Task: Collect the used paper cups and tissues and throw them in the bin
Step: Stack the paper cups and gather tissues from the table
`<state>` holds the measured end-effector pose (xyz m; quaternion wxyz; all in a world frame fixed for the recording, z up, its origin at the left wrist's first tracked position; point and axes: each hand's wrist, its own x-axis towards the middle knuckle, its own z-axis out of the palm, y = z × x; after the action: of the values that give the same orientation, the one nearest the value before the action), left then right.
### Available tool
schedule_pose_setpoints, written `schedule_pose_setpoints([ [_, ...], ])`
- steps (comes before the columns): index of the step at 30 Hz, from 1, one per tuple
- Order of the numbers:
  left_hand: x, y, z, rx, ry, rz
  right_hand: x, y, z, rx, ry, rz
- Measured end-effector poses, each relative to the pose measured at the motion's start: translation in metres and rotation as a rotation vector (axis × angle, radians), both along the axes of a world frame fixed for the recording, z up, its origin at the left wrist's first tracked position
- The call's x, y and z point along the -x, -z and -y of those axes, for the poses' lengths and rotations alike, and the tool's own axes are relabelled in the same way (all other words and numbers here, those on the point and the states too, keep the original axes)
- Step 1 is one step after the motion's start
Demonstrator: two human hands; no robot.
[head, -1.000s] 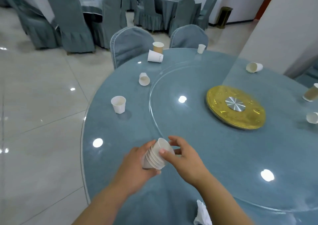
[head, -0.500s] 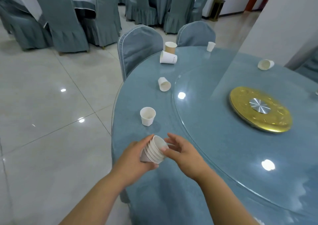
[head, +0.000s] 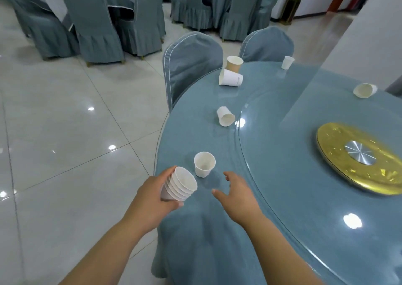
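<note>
My left hand (head: pixel 154 194) grips a nested stack of white paper cups (head: pixel 180 185) at the round table's near left edge. My right hand (head: pixel 236 192) hovers open just right of it, fingers spread, holding nothing. An upright white cup (head: pixel 204 164) stands just beyond both hands. Farther along the edge a white cup (head: pixel 225 116) lies on its side. Beyond it a larger white cup (head: pixel 231 77) lies tipped against an upright brown cup (head: pixel 234 64). A small cup (head: pixel 287 62) stands at the far edge and another cup (head: pixel 365 90) lies at the right.
The table (head: pixel 272 230) has a blue cloth and a glass turntable with a gold centre disc (head: pixel 356 157). Two covered chairs (head: pixel 191 64) stand at its far side. More covered chairs and tables fill the back. A dark bin (head: pixel 290 9) stands by the far wall. Tiled floor lies left.
My right hand has let go of the cup stack and moved right, opening. The view has shifted left along the table, and the upright cup is now close to my hands.
</note>
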<state>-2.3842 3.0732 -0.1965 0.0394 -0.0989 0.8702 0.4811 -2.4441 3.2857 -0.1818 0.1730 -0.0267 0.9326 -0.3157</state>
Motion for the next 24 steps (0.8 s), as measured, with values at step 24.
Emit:
schedule_pose_setpoints([
  [24,0.141,0.007,0.157,0.055,0.227,0.038,0.099,0.004,0.132,0.586,0.68,0.032],
])
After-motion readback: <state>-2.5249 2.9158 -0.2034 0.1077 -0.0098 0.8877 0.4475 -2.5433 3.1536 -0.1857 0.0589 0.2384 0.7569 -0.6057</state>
